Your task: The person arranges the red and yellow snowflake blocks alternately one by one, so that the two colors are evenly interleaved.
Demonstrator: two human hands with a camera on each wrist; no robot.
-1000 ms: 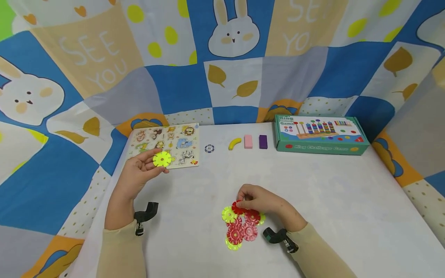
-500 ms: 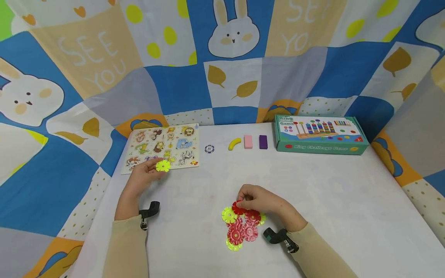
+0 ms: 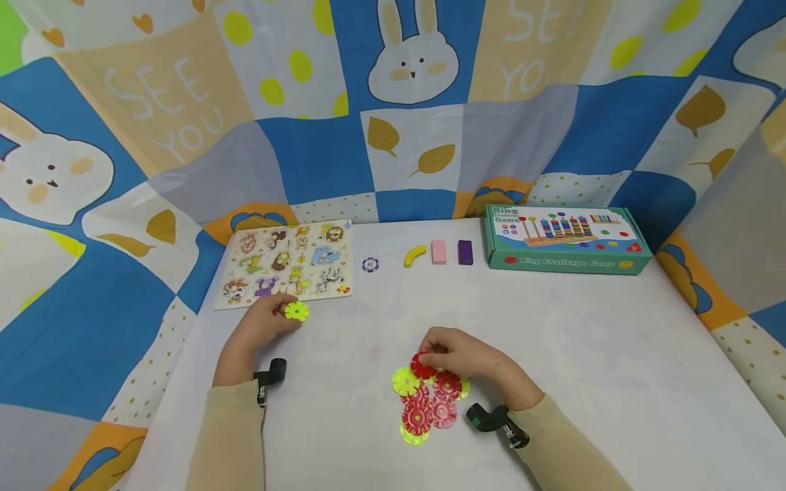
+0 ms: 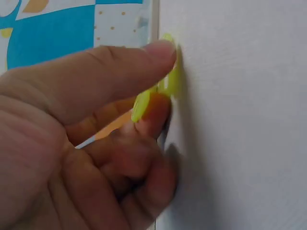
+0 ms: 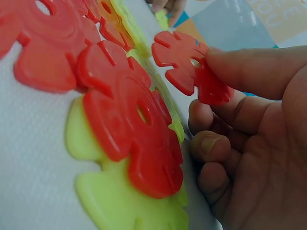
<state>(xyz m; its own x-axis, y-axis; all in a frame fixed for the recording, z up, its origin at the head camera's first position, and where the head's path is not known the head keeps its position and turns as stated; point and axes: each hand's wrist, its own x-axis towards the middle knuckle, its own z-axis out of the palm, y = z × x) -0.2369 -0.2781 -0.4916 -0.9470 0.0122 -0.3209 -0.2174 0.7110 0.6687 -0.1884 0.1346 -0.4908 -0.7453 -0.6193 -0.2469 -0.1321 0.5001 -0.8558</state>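
Observation:
My left hand (image 3: 259, 329) pinches a yellow notched, flower-shaped plastic disc (image 3: 297, 311) between thumb and fingers, just in front of the animal puzzle board. The left wrist view shows that yellow disc (image 4: 172, 82) nearly edge-on, partly hidden by the thumb. A red disc (image 5: 180, 60) of the same shape is pinched by my right hand (image 3: 468, 354), the other fingers curled below it. Under and beside the right hand lies a cluster of overlapping red discs (image 3: 417, 416) and yellow discs (image 3: 405, 381) on the white table.
At the back left lies the puzzle board (image 3: 310, 290). A patterned poker chip (image 3: 370, 264), a yellow banana-shaped piece (image 3: 414, 256), a pink block (image 3: 439, 251) and a purple block (image 3: 465, 252) form a row. A green game box (image 3: 571, 262) stands back right, before a patterned cloth (image 3: 325, 164).
My left hand has come toward me and slightly right with the yellow disc, moving down off the puzzle board's area. The right hand has stayed over the cluster with its red disc.

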